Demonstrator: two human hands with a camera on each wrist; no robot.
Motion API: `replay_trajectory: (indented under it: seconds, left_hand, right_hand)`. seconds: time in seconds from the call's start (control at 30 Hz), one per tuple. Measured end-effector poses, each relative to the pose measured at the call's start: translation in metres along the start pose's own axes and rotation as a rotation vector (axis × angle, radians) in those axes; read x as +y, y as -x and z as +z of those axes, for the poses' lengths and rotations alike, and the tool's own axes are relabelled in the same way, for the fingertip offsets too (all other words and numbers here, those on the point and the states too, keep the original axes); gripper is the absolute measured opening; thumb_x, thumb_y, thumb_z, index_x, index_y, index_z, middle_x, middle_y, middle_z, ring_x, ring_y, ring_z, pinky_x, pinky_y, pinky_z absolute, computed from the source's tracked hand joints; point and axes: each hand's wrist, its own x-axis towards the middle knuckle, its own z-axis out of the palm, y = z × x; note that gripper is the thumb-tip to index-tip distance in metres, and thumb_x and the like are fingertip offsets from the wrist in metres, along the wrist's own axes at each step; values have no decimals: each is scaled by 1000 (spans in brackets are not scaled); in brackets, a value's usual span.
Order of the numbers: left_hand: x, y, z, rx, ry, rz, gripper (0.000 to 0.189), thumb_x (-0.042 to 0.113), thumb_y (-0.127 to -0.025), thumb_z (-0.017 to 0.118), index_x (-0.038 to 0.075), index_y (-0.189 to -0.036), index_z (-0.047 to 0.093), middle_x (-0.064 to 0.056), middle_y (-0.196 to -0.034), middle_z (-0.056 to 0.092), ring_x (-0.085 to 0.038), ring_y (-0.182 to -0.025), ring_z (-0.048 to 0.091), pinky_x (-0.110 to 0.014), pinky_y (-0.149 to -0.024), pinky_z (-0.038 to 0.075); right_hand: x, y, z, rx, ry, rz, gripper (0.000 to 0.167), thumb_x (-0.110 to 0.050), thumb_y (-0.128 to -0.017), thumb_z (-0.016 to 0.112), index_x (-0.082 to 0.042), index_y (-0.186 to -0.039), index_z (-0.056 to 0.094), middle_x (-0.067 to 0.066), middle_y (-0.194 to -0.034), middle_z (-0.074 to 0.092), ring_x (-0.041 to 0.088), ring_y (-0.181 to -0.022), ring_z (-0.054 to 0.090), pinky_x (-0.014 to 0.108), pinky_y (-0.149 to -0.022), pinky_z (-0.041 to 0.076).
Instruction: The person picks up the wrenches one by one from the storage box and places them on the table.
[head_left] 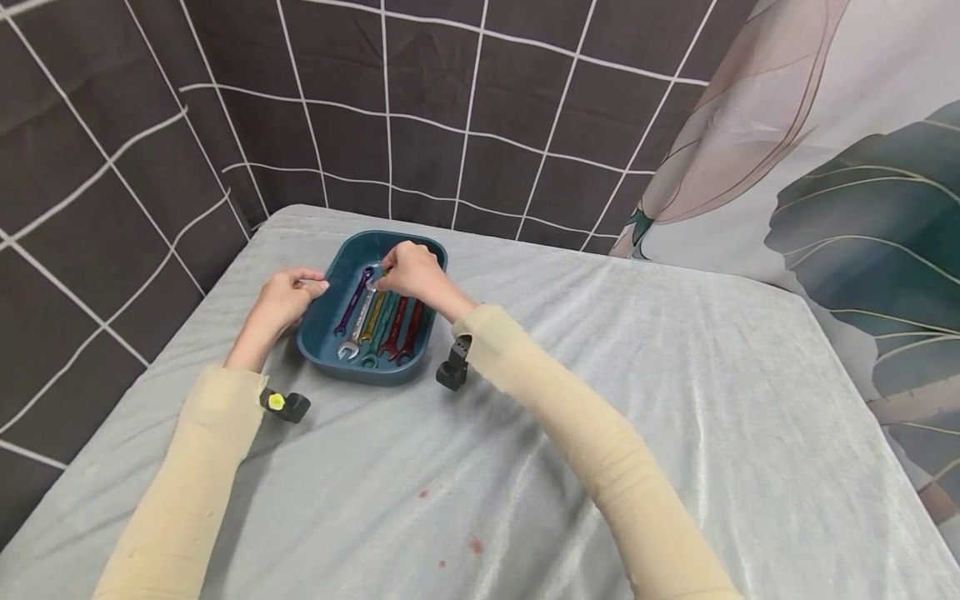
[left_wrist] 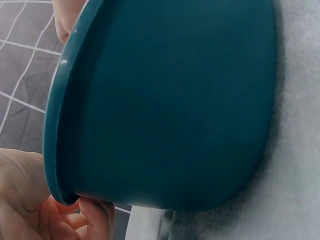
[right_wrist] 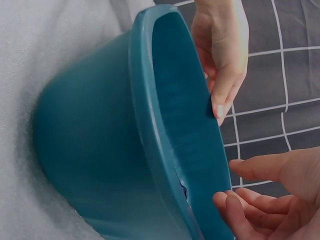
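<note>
A blue-green plastic basin (head_left: 361,373) stands on the cloth-covered table. Side by side in it lie several combination wrenches: a purple wrench (head_left: 352,307), a silver wrench (head_left: 360,323), a yellow wrench (head_left: 372,318), a green wrench (head_left: 382,329), a red wrench (head_left: 395,329) and a dark red wrench (head_left: 411,332). My left hand (head_left: 281,298) pinches the basin's left rim, fingers outside below the lip. My right hand (head_left: 415,271) hovers over the far ends of the silver and yellow wrenches. In the right wrist view its fingers (right_wrist: 257,167) are loosely bent, with nothing showing between them.
Pale grey cloth (head_left: 600,400) covers the table, wrinkled, with a few small reddish spots near the front. A dark grid-patterned curtain (head_left: 427,67) hangs behind and to the left. A leaf-print curtain (head_left: 862,192) hangs at the right.
</note>
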Motion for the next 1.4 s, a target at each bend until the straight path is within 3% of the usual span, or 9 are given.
replay_trajectory:
  seconds: [0.1,0.2,0.27,0.33,0.43,0.63,1.0,1.2,1.4]
  left_hand:
    - [0,0,1,0,-9,4,43,27,-102,45,0,-135,49,-21,-113,55,-10,-67,49,-25,-56,42]
    - [0,1,1,1,-13,10,44,27,-102,45,-1,-135,49,-22,-115,55,-10,-69,49,-24,-57,42]
    - [0,1,1,0,-10,12,44,27,-102,45,-1,-136,49,-22,-115,55,-9,-68,49,-24,-57,42]
    - [0,2,1,-1,-10,13,45,28,-102,45,-1,-136,48,-21,-115,55,-9,-68,49,-24,-57,42]
    - [0,2,1,-4,-9,10,46,28,-102,45,0,-137,48,-21,-115,54,-10,-68,48,-25,-56,41]
    - [-1,2,1,-9,-6,-3,47,30,-101,46,0,-137,48,-13,-101,53,-9,-62,45,-26,-55,41]
    - [-1,-1,-1,-7,2,14,47,30,-101,48,0,-137,49,-5,-87,51,-8,-57,44,-26,-52,40]
    - [-1,-1,-2,-13,3,18,46,29,-101,48,-1,-137,48,1,-77,48,-7,-54,42,-26,-51,39]
    - [-2,-1,0,-14,11,22,46,28,-101,48,-1,-136,49,-5,-86,53,-7,-56,44,-25,-52,40]
  right_hand:
    - [0,-2,1,5,-13,8,14,-23,-87,72,-10,-85,68,3,-99,69,10,-72,59,22,-65,45]
    - [0,-4,1,7,-48,15,25,-21,-86,73,-12,-70,56,-1,-77,58,8,-60,50,20,-56,37]
    - [0,-5,0,0,-65,20,22,-20,-85,74,-11,-73,59,-1,-74,58,9,-59,52,19,-55,38]
    - [1,-6,0,-2,-80,20,15,-21,-85,74,-8,-89,68,4,-86,68,11,-64,58,20,-57,42]
    - [1,-8,0,-7,-76,21,30,-22,-85,74,-6,-109,69,8,-101,72,12,-71,63,22,-62,47]
    - [0,-14,7,-15,-72,33,39,-20,-86,73,-5,-120,65,7,-103,72,17,-81,69,23,-68,52]
    - [-9,-26,18,-51,-111,43,36,-19,-86,73,-5,-118,66,7,-109,71,17,-85,72,25,-77,54]
    - [-16,-28,22,-57,-110,40,23,-18,-86,73,-4,-104,69,6,-103,72,17,-82,72,25,-72,55]
    - [-18,-29,24,-79,-159,55,19,-16,-85,73,-2,-97,67,8,-96,70,20,-82,72,27,-74,56]
